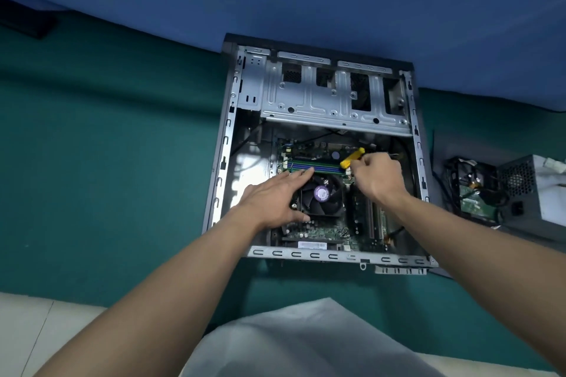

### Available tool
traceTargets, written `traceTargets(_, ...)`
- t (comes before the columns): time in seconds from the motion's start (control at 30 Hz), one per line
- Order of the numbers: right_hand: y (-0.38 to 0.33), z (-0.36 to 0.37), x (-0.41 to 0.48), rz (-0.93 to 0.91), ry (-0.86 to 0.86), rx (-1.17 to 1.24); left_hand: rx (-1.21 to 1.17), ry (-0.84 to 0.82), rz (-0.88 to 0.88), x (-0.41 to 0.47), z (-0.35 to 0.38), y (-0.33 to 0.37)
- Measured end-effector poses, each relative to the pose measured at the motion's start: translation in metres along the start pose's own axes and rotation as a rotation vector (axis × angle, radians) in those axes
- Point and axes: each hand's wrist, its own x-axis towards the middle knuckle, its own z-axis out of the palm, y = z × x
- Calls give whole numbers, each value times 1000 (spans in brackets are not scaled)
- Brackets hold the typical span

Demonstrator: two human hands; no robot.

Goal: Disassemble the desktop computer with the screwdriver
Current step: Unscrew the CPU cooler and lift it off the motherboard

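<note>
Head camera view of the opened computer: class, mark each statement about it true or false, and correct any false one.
1. The right hand grips a yellow-handled screwdriver. True.
2. The left hand lies with straight fingers at the left edge of the cooling fan. True.
3. The power supply sits mounted inside the case. False: it lies outside, to the right of the case.
4. The fan's centre sticker is red. False: it is purple.
5. The memory slots lie beyond the fan, farther from the person. True.
</note>
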Motion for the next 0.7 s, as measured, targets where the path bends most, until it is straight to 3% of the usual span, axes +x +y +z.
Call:
traceTargets(0.2,31,7,26,234,-43,101,0,28,-11,1,-2,4)
traceTargets(0.33,10,22,41,260,-18,194,-1,47,-13,-1,-1,2)
traceTargets(0.53,-14,28,56,398,2,80,23,47,-15,0,0,0)
traceTargets(0.7,-14,21,49,301,-15,-22,-1,11,-26,0,-2,1)
